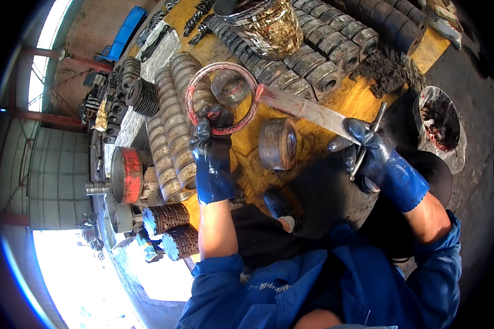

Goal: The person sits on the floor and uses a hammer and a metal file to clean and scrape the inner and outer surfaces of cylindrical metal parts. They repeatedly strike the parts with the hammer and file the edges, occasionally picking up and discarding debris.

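Observation:
My left hand [211,156], in a dark blue rubber glove, grips the lower edge of a metal ring [190,98] smeared with red grease. The ring is held up, tilted towards me. My right hand [387,164], gloved alike, is closed around a long flat scraper blade [307,112] with red smears on its far end. That end meets or nearly meets the ring's right edge. A thin metal rod [376,119] passes crosswise through the right hand's grip; whether it is joined to the blade cannot be seen. Just below the blade, a thick steel ring [278,143] stands on the yellow table.
A grease-caked bucket [266,33] stands at the far side among rows of steel rings [340,46]. More stacked rings [167,131] lie left. A bag-lined container [439,120] with red grease sits right, near dark rags [389,68]. A red wheel-like part [129,174] is far left.

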{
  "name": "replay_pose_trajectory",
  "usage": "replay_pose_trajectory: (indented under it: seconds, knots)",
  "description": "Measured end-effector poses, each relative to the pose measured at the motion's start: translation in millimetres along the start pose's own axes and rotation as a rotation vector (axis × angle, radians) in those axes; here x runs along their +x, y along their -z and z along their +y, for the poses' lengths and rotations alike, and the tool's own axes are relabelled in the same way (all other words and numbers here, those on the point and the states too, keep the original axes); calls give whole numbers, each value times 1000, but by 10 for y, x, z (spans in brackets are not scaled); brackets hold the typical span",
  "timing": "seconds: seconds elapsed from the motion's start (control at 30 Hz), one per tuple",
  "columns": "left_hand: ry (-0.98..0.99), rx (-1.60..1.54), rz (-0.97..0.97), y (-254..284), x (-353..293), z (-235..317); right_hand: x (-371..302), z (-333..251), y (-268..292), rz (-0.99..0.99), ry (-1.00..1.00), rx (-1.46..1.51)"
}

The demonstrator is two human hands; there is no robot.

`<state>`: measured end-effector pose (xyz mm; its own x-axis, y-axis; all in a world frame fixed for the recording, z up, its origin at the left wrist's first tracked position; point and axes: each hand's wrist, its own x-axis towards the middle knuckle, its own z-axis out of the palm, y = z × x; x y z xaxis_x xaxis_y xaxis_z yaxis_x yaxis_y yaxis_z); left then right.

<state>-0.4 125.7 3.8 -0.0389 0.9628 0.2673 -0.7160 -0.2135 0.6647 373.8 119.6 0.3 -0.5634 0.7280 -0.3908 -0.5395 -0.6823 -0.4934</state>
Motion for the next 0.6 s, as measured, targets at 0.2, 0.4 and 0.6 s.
replay_pose_trajectory:
  seconds: [0.2,0.4,0.6]
  knots:
    - [-67,25,94,-157,-37,-65,58,27,13,-20,-137,152]
    - [-45,-63,-63,-168,-3,-83,81,14,42,2,-152,184]
    - [56,86,70,-239,-107,-59,83,10,149,-92,-12,125]
